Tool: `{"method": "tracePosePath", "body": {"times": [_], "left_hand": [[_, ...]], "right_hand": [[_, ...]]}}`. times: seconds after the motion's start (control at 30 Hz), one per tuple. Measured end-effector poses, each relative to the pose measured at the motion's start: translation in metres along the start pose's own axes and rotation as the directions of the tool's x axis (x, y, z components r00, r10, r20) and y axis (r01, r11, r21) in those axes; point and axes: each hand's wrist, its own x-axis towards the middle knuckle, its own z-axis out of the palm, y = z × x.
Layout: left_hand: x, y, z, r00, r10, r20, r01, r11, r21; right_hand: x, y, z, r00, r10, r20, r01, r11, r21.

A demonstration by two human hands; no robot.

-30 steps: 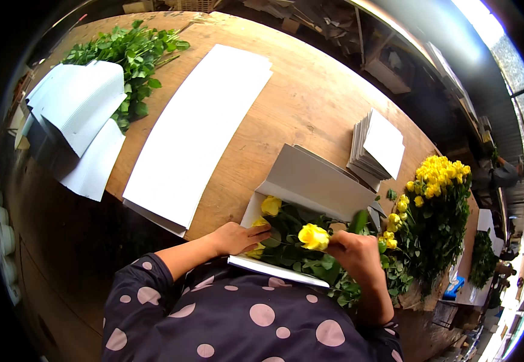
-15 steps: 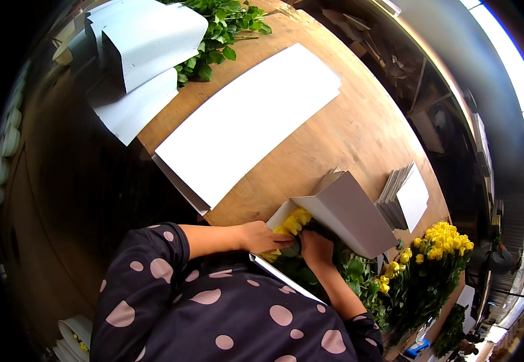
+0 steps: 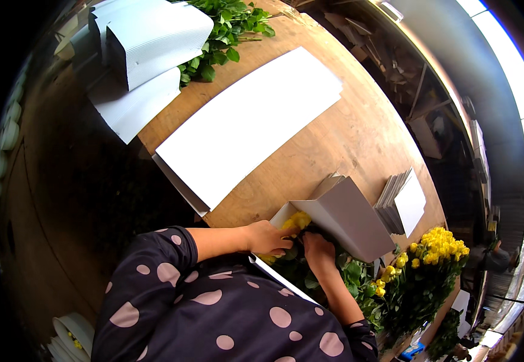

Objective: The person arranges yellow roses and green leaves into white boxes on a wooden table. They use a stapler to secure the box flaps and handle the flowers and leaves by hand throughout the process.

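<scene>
Yellow roses [image 3: 298,221] lie in front of my body at the table's near edge, their heads inside a folded white-grey cardboard sheet [image 3: 353,218]. My left hand [image 3: 266,238] is closed at the flower heads, its fingers curled over some of the blooms. Just to the right, my right hand [image 3: 319,248] is closed among the green leaves beneath the heads. Its fingertips are partly hidden, so what it grips cannot be made out. A white board edge [image 3: 286,279] shows between the leaves and my body.
A long stack of white sheets [image 3: 250,123] lies on the wooden table [image 3: 316,148]. Smaller cards [image 3: 409,204] stand to the right, near a pile of yellow roses [image 3: 440,247]. Corrugated sheets [image 3: 159,39] and leafy stems [image 3: 225,36] occupy the far left.
My left hand has shifted slightly right over the flower heads. My right hand stays among the leaves, almost in the same place. The view has moved a little.
</scene>
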Motion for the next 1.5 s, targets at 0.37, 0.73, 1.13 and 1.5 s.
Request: {"method": "tracePosePath", "body": {"times": [0.37, 0.73, 1.13, 1.5], "left_hand": [[0.000, 0.002, 0.006, 0.996, 0.032, -0.084, -0.032, 0.999, 0.000], [0.002, 0.001, 0.004, 0.995, 0.047, -0.083, -0.046, 0.999, 0.011], [-0.007, -0.047, -0.032, 0.842, -0.461, -0.281, 0.369, 0.871, -0.324], [0.012, -0.032, -0.016, 0.848, -0.463, -0.259, 0.317, 0.834, -0.452]], "right_hand": [[0.012, 0.019, 0.021, 0.941, -0.013, -0.337, 0.086, 0.975, 0.204], [0.019, 0.020, 0.029, 0.968, -0.128, -0.216, 0.098, 0.985, -0.144], [0.017, 0.004, -0.004, 0.967, 0.051, 0.249, -0.078, 0.992, 0.102], [0.009, 0.019, 0.024, 0.994, 0.034, 0.103, -0.055, 0.977, 0.208]]}}
